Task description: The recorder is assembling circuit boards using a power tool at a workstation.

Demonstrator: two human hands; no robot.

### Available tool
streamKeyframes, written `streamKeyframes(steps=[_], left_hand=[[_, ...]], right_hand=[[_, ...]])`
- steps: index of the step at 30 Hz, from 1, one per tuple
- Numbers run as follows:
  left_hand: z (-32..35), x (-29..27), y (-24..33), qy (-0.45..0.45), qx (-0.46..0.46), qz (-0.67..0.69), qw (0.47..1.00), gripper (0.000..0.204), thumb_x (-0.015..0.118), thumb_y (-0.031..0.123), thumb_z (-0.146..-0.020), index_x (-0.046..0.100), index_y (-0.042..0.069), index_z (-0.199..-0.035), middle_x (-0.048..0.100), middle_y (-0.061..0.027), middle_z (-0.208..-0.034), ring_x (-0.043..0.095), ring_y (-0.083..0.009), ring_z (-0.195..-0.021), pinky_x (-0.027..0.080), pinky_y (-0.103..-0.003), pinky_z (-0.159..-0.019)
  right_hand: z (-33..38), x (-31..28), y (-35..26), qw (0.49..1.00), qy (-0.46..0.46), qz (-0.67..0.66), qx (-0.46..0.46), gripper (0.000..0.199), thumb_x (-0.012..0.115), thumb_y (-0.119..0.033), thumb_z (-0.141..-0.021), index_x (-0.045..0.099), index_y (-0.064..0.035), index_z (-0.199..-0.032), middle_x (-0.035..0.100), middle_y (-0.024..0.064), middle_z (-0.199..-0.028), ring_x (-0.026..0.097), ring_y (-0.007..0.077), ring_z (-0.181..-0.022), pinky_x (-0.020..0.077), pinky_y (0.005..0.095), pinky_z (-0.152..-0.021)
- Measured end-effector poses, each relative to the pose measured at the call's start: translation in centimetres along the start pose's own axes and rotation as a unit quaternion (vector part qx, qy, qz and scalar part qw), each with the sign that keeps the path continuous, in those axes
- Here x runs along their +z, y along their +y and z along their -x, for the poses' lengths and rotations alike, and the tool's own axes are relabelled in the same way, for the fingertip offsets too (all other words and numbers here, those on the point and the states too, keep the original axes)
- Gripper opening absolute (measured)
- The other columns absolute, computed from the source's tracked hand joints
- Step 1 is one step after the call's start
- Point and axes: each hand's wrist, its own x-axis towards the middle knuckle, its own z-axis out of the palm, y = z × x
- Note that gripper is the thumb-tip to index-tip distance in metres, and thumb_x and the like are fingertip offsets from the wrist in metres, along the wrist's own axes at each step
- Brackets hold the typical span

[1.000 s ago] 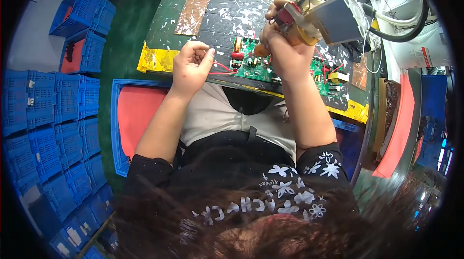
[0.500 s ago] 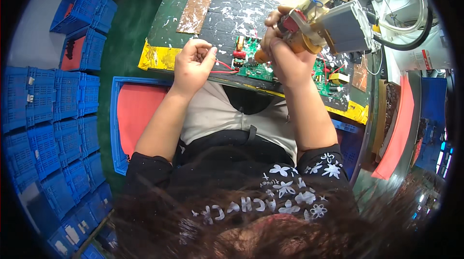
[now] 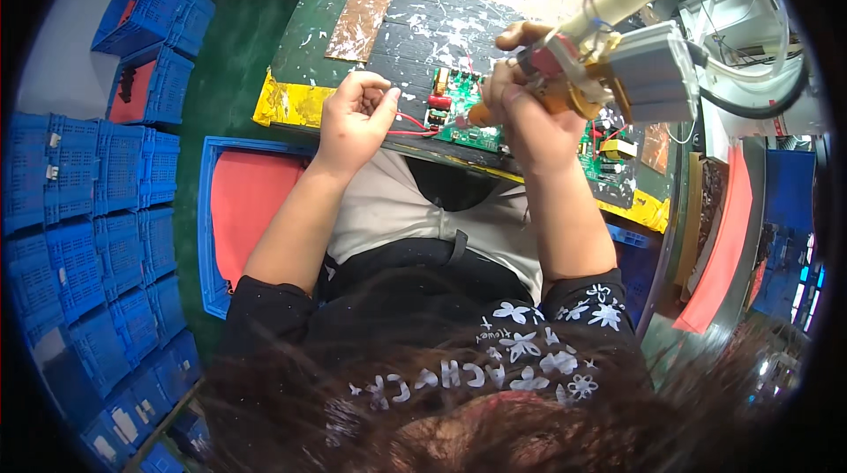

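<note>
- Left hand [image 3: 353, 116] pinches the red wire [image 3: 408, 126] beside the circuit board [image 3: 459, 111].
- Right hand [image 3: 520, 107] grips the hanging tool [image 3: 573, 76]; a slip could gouge the board.

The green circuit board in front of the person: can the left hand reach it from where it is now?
Probably yes. The left hand rests closed beside the green circuit board, at its red wires; nothing lies between them. The right hand holds a tool over the other side.
</note>
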Motion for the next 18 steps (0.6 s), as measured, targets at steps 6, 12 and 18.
streamKeyframes(steps=[6,12,18], left_hand=[[0.1,-0.1,0.1,-0.027,-0.006,-0.003,1.000,0.018,0.055,-0.011,-0.082,0.053,0.001,-0.095,0.054,0.0010,-0.073,0.049,-0.0013,-0.063,0.039,-0.016,-0.054],[0.5,0.0,-0.3,-0.005,0.055,-0.066,0.996,0.015,0.061,-0.005,-0.074,0.058,0.004,-0.086,0.054,-0.0023,-0.063,0.049,-0.0076,-0.050,0.040,-0.023,-0.046],[0.4,-0.3,0.6,-0.023,0.034,-0.058,0.997,0.015,0.060,-0.005,-0.074,0.058,0.004,-0.086,0.056,-0.0040,-0.066,0.051,-0.0086,-0.051,0.041,-0.024,-0.047]], right_hand=[[-1.5,0.0,0.6,0.999,-0.019,0.029,-0.042,0.056,0.043,0.011,-0.075,0.035,-0.0003,-0.129,0.046,0.0160,-0.111,0.044,0.0109,-0.058,0.0393,0.0265,-0.052],[-1.7,0.1,2.3,0.971,-0.041,0.224,-0.073,0.042,0.047,0.012,-0.082,0.041,-0.0015,-0.122,0.055,0.0085,-0.103,0.055,0.0092,-0.069,0.0484,0.0219,-0.052],[-1.6,1.2,1.6,0.997,-0.024,0.065,-0.014,0.055,0.044,0.016,-0.075,0.038,-0.0035,-0.126,0.044,0.0133,-0.101,0.048,0.0124,-0.062,0.0409,0.0253,-0.050]])
